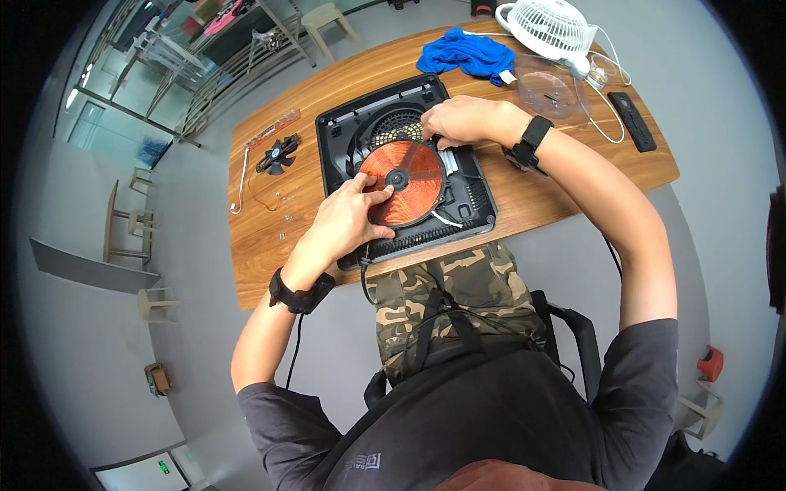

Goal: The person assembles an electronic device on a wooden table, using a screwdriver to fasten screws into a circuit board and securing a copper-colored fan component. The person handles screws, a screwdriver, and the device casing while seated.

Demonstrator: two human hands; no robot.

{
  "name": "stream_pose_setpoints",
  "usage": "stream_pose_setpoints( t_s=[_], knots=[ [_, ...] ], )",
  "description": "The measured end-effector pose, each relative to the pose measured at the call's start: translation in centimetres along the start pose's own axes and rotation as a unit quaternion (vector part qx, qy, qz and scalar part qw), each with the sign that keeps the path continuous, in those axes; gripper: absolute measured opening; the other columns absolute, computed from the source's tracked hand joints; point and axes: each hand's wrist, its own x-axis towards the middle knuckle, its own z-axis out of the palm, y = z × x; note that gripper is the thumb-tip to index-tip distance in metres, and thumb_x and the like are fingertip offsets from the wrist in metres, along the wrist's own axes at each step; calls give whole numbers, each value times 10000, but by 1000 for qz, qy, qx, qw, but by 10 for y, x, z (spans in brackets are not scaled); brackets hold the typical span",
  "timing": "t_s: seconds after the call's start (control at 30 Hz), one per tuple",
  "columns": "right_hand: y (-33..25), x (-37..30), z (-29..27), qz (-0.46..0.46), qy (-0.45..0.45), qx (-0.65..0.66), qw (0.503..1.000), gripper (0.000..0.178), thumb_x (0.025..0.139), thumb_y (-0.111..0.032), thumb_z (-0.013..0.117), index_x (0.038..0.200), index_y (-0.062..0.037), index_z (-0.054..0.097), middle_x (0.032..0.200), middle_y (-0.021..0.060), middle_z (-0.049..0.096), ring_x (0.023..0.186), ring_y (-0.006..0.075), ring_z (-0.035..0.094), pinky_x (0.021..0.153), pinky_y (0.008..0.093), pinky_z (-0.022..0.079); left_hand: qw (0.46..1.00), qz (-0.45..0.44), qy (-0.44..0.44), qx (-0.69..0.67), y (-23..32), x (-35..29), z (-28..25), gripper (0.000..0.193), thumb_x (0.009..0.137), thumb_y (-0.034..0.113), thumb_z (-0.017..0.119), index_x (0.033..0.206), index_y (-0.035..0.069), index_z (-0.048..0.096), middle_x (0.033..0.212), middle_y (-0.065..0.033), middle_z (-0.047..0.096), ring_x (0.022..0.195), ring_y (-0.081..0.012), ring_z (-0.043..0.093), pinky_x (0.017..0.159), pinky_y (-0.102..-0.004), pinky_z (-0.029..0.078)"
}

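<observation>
An induction cooker's black plastic housing [337, 141] lies opened on the table in front of me. Inside it sits a round flat copper coil [409, 200] with a dark hub, covering part of the round vent grille [399, 123]. My left hand [348, 213] grips the coil's left side, fingertips pressed on its face and thumb by its lower rim. Past the coil's upper right rim, my right hand [463, 121] has its fingers curled together low in the housing. Whatever they pinch is hidden. A white wire [446, 221] shows beside the coil's lower right.
Left of the housing lie a small black fan [279, 155], a narrow strip [276, 128] and several tiny parts [286, 218]. Behind are a blue cloth [467, 54], a white desk fan [550, 29] and a clear tray [547, 90]. A black bar-shaped item [632, 121] lies at right.
</observation>
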Motion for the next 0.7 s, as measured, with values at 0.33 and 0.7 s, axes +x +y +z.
stream_pose_setpoints(
  t_s=[0.33, 0.7],
  knots=[
    [6, -50, -51, 155, 8, -49, 987, 204, 929, -231, 697, 983, -41, 751, 910, 151, 748, 880, 379, 722, 779, 463, 572, 1000, 19, -12, 19, -3, 0, 0, 740, 705, 352, 915, 1352, 95, 663, 1357, -119, 583, 1284, -315, 572, 1076, -425, 490],
    [32, -83, 18, 246, -20, -148, 958, 516, 916, -546, 684, 900, -34, 741, 865, 198, 749, 820, 376, 745, 723, 471, 590, 998, 37, -14, -56, -17, -1, -11, 598, 860, 354, 807, 1365, 77, 646, 1399, -159, 585, 1273, -357, 590, 1048, -447, 512]
  ],
)
